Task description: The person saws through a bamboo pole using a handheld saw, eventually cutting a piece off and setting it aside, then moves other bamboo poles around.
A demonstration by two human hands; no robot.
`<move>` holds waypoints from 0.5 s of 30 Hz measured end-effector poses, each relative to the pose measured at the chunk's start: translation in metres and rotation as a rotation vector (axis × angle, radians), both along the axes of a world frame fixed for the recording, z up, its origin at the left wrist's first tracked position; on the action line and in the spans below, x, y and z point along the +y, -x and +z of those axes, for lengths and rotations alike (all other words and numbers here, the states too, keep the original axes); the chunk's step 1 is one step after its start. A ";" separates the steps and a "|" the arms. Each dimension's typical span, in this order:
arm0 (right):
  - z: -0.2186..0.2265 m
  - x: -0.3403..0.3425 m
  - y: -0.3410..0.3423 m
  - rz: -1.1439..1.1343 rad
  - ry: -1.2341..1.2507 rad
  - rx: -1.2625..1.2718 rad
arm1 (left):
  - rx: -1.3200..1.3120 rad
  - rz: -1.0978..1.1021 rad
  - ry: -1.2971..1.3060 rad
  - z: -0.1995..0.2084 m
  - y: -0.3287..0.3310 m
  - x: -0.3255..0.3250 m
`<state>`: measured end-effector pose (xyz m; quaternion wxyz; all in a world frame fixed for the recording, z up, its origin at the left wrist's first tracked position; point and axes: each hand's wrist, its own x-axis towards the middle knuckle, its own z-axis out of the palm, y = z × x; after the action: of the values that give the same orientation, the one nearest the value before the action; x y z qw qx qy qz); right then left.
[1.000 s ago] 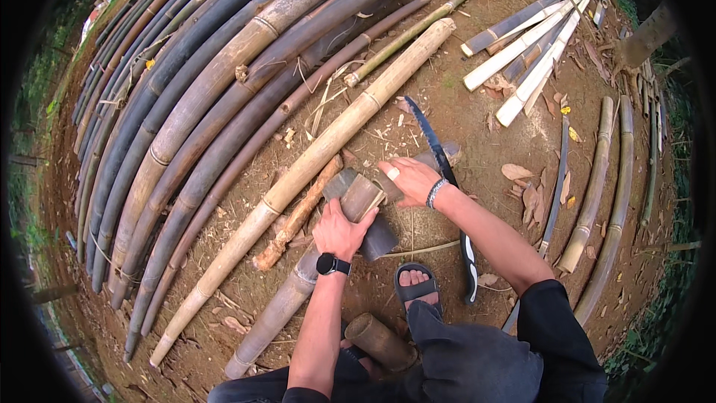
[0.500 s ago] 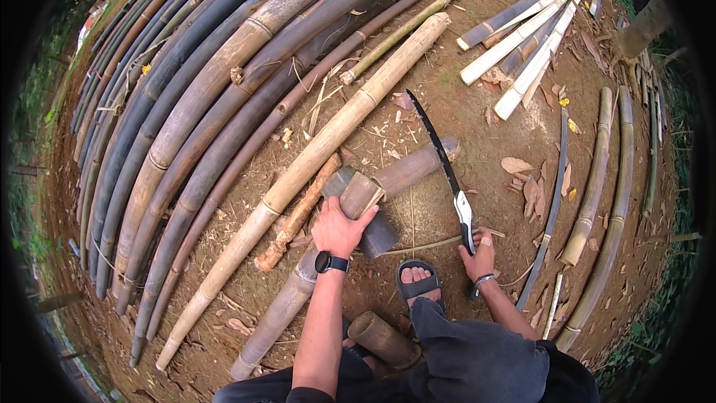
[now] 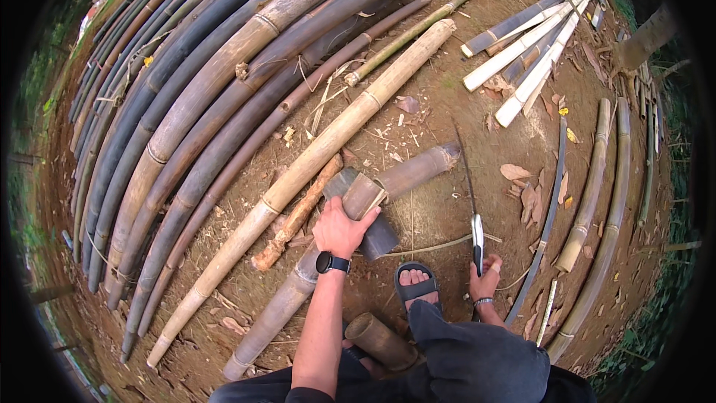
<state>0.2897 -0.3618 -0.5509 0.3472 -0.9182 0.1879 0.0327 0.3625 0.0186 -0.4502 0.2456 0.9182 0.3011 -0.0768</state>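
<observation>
My left hand (image 3: 339, 230) is wrapped over a brown bamboo pole (image 3: 297, 283) near its splintered far end, thumb to the right. This pole rests across a short, dark bamboo piece (image 3: 381, 239). Just beyond the splintered end, another bamboo length (image 3: 419, 172) lies on the ground. Off to the right, my right hand (image 3: 486, 279) is closed around the black-and-white handle of a hand saw (image 3: 478, 233). The saw's thin dark blade points away from me, nearly edge-on and apart from the bamboo. Part of the right hand's grip is hidden behind the handle.
A large stack of bamboo poles (image 3: 216, 67) fills the left, with a pale pole (image 3: 309, 160) alongside. Split bamboo strips (image 3: 522, 45) lie at the far right. Curved poles (image 3: 589, 186) lie nearer on that side. A short bamboo stump (image 3: 380, 339) sits by my feet.
The saw has swung from a leftward slant to nearly straight ahead, its blade turning edge-on. My right hand has moved slightly nearer to me. My left hand keeps its hold on the bamboo pole.
</observation>
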 end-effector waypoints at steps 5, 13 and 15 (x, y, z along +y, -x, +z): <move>0.006 -0.016 0.013 0.017 0.252 -0.048 | 0.010 -0.004 0.014 -0.001 -0.002 0.000; 0.066 0.156 -0.171 0.948 0.202 -0.578 | 0.001 -0.001 -0.008 -0.003 -0.004 0.001; 0.048 0.181 -0.209 1.060 0.213 -0.606 | 0.006 0.007 0.020 -0.003 -0.007 0.001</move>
<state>0.4992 -0.1811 -0.5032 0.2282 -0.8847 -0.3983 -0.0803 0.3696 0.0198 -0.4534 0.2540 0.9145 0.3042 -0.0816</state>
